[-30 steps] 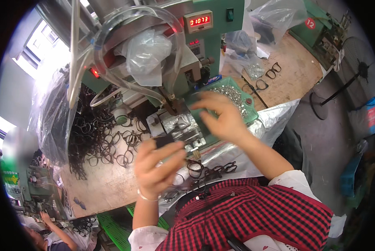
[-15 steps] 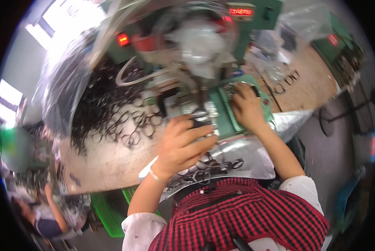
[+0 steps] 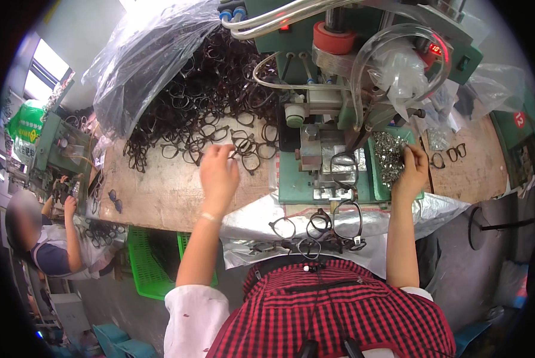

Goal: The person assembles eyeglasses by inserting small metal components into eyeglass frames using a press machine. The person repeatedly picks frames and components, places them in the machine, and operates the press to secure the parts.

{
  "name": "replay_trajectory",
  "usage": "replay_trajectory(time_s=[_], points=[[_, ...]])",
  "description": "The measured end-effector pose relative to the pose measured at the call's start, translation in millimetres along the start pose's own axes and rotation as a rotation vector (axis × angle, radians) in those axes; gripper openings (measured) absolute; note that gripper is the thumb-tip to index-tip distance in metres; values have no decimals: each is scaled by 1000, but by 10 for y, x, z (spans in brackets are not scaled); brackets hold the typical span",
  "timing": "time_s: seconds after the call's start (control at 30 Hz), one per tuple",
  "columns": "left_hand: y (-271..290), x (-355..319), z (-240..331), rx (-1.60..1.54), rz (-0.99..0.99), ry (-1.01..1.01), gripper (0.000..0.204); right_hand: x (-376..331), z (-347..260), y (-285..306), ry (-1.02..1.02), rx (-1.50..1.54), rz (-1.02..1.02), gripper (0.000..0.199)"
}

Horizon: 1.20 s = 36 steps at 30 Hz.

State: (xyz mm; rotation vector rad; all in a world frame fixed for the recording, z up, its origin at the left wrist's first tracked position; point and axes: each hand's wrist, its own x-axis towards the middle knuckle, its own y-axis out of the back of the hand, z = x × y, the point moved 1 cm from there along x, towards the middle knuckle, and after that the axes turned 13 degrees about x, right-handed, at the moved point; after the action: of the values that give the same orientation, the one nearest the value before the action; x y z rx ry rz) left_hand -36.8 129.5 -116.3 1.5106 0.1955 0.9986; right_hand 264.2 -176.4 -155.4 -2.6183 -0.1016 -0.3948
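Hands at an eyeglass-frame press bench

The left hand point(image 3: 218, 173) pinches a dark eyeglass frame point(image 3: 242, 149) at the edge of the frame pile point(image 3: 202, 101) on the wooden bench point(image 3: 160, 194). The right hand point(image 3: 412, 170), fingers curled, picks at small metal parts point(image 3: 388, 154) in the green tray point(image 3: 377, 190) beside the press point(image 3: 333, 119).

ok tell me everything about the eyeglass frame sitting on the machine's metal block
The eyeglass frame is a thin dark front with two rounded rims, no lenses or temples visible. It lies on the grey metal block of the green machine, under its head. Neither hand touches it: the right hand is at the tray of small metal parts.
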Motion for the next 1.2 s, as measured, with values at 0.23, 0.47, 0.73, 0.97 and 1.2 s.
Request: replay_trajectory(time_s=[0.23,0.47,0.73,0.97,1.2], points=[[-678,73,-165,-47,-39,98,32,-123,-375,-215,-30,-290,-176,16],[-462,549,-1032,2,-183,244,26,-242,-621,199,-110,-463,-190,16],[-343,178,-612,-257,105,136,17,-346,-1075,-280,-32,-360,-529,18],[-226,-94,314,-1475,-159,569,19,-387,-803,-1010,-93,-38,-458,35],[967,88,1061,-1552,98,-85,19,-522,-843,-1118,-187,105,-450,50]])
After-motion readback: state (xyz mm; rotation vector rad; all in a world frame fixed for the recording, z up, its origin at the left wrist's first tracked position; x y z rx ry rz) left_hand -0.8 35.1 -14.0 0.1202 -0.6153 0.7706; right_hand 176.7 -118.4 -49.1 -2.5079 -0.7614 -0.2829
